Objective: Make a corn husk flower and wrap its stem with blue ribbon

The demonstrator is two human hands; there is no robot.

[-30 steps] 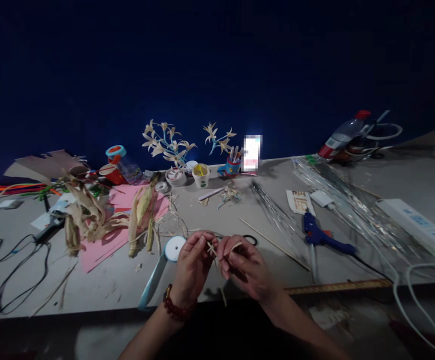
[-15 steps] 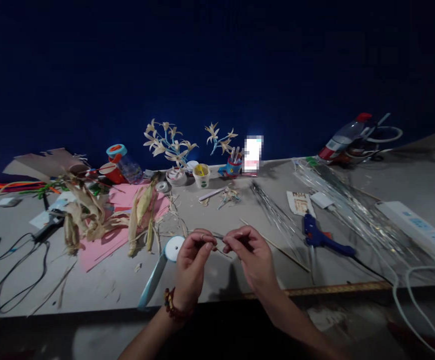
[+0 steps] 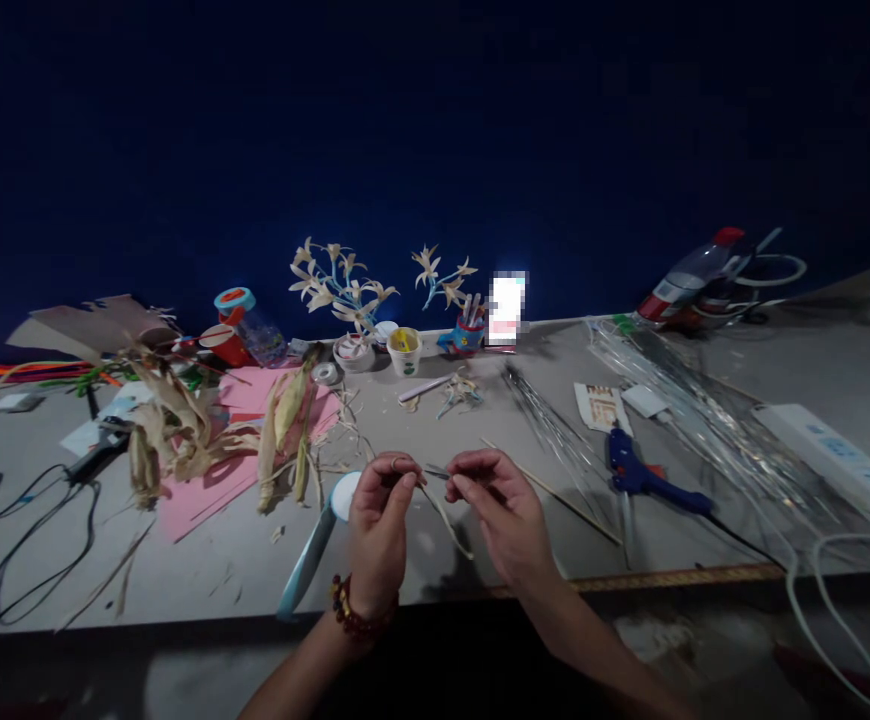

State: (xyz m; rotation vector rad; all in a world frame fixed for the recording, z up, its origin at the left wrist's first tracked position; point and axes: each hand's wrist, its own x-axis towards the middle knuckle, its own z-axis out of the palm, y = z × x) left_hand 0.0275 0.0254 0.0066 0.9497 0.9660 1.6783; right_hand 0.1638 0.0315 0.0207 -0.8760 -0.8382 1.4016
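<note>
Above the near part of the table, my left hand (image 3: 381,515) and my right hand (image 3: 502,515) face each other, fingers pinched. A short stretch of thin grey wire (image 3: 436,473) spans the gap between the fingertips, and both hands grip it. From my left fingertips a narrow pale strip (image 3: 448,522), like corn husk, hangs down in a curve. Partly behind my left hand lies a white roll (image 3: 344,495) of light blue tape (image 3: 306,565), its loose end reaching the table edge. The very tips of my fingers are too small to make out.
Dried corn husks (image 3: 285,415) lie on pink paper (image 3: 214,495) at left. Husk flowers (image 3: 337,285) stand at the back beside a white cup (image 3: 405,355) and a lit phone (image 3: 507,308). To the right are thin wires (image 3: 555,420), a blue glue gun (image 3: 652,485) and a power strip (image 3: 832,455).
My hands have moved slightly apart, showing more of the wire. The pale strip has swung down from between the fingertips and now dangles below my left hand.
</note>
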